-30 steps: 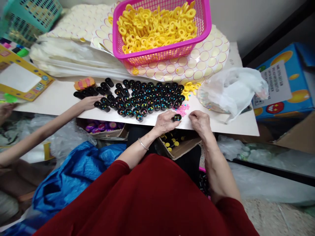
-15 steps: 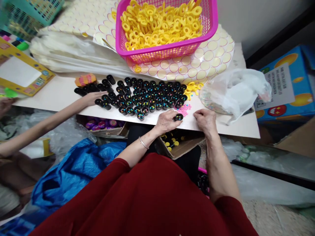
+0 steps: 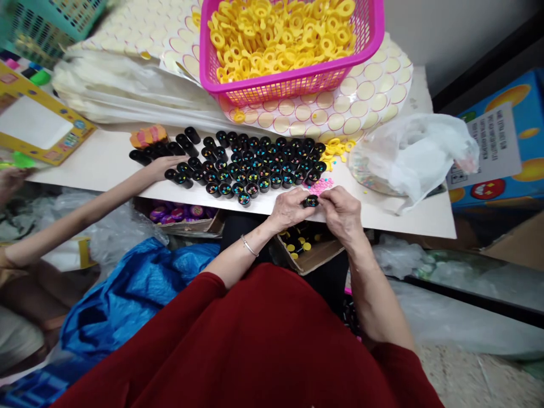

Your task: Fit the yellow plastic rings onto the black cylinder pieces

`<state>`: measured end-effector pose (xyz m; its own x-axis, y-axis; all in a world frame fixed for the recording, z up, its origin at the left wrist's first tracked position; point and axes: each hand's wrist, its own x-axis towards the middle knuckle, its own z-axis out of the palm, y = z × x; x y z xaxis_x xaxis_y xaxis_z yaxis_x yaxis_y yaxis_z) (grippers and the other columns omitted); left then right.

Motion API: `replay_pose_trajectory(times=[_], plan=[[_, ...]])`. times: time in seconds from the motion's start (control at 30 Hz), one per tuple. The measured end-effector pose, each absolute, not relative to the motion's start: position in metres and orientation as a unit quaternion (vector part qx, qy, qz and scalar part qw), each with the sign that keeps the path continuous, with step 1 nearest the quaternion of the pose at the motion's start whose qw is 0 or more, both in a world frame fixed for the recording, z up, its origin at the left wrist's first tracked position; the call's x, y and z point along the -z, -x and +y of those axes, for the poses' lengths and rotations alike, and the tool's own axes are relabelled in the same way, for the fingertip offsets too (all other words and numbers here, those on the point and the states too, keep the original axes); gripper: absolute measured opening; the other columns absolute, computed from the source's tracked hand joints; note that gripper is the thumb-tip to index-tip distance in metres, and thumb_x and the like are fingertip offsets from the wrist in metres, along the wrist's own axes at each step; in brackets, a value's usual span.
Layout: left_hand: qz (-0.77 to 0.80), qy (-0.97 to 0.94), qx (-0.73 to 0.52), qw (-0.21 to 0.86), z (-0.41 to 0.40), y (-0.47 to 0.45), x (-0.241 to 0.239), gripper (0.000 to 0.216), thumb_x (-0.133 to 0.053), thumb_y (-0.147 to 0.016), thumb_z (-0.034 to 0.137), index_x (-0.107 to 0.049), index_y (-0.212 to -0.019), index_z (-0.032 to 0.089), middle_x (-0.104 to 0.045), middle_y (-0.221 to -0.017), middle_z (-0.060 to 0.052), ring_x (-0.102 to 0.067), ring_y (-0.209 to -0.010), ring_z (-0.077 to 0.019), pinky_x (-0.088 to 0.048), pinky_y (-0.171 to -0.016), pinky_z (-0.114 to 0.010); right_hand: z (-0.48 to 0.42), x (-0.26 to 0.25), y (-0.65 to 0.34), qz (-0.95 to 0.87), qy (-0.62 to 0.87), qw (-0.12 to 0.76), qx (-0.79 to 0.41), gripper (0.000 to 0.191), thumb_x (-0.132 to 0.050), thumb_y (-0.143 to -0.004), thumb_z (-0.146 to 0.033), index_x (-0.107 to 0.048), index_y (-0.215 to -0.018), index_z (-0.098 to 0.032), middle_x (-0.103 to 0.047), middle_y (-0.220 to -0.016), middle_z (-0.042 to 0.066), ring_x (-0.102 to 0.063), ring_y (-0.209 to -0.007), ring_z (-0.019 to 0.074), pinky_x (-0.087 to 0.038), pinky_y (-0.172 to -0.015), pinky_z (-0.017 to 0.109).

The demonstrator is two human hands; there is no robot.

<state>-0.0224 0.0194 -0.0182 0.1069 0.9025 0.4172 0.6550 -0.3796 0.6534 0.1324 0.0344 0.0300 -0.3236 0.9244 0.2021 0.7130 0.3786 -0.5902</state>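
Note:
My left hand (image 3: pixel 289 208) grips a small black tube (image 3: pixel 311 201) with coloured bits inside, at the near edge of the white table (image 3: pixel 106 164). My right hand (image 3: pixel 342 212) is closed in a pinch right against the tube's open end; what its fingertips hold is too small to make out. A little heap of pink beads (image 3: pixel 322 185) lies just beyond the tube. Rows of several upright black tubes (image 3: pixel 259 161) stand behind my hands. Another person's hand (image 3: pixel 164 167) rests on the tubes at the left.
A pink basket (image 3: pixel 293 85) of yellow rings (image 3: pixel 280 34) sits on patterned sheets (image 3: pixel 365 96) at the back. A white plastic bag (image 3: pixel 416 150) lies right, a yellow box (image 3: pixel 40 133) left. Below the table edge are an open carton (image 3: pixel 314 255) and a blue bag (image 3: pixel 140 289).
My right hand has moved left from the table surface to the black tube held in my left hand. The other person's arm has barely shifted.

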Motion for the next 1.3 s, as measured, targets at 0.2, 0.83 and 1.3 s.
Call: replay_pose_trajectory(times=[0.2, 0.83, 1.3], plan=[[0.531, -0.732, -0.399, 0.15, 0.019, 0.023, 0.02, 0.012, -0.062, -0.075, 0.028, -0.065, -0.08, 0.017, -0.057, -0.068, 0.0, -0.054, -0.066, -0.0127, -0.04, -0.061, -0.025, 0.03, -0.04, -0.118, -0.82, 0.514, 0.183, -0.173, 0.024, -0.042, -0.087, -0.022, -0.063, -0.077, -0.02, -0.06, -0.08, 0.006, -0.055, -0.074, 0.0178, -0.039, -0.064, 0.027], [0.521, -0.714, -0.43, 0.184, 0.025, 0.029, 0.019, 0.009, -0.064, -0.073, 0.026, -0.065, -0.078, 0.018, -0.055, -0.065, 0.001, -0.051, -0.063, -0.0114, -0.04, -0.06, -0.023, 0.049, -0.05, -0.119, -0.878, 0.41, 0.123, -0.213, 0.011, -0.053, -0.08, -0.011, -0.064, -0.079, -0.015, -0.06, -0.08, 0.005, -0.052, -0.072, 0.0146, -0.039, -0.066, 0.026], [0.523, -0.705, -0.439, 0.192, 0.026, 0.03, 0.023, 0.03, -0.072, -0.071, 0.043, -0.067, -0.084, 0.018, -0.053, -0.065, 0.001, -0.049, -0.059, -0.0108, -0.04, -0.058, -0.024, 0.172, -0.036, -0.12, -0.726, 0.669, 0.113, -0.111, 0.029, -0.045, -0.082, -0.018, -0.066, -0.101, -0.014, -0.063, -0.105, 0.015, -0.059, -0.094, 0.0243, -0.044, -0.074, 0.031]])
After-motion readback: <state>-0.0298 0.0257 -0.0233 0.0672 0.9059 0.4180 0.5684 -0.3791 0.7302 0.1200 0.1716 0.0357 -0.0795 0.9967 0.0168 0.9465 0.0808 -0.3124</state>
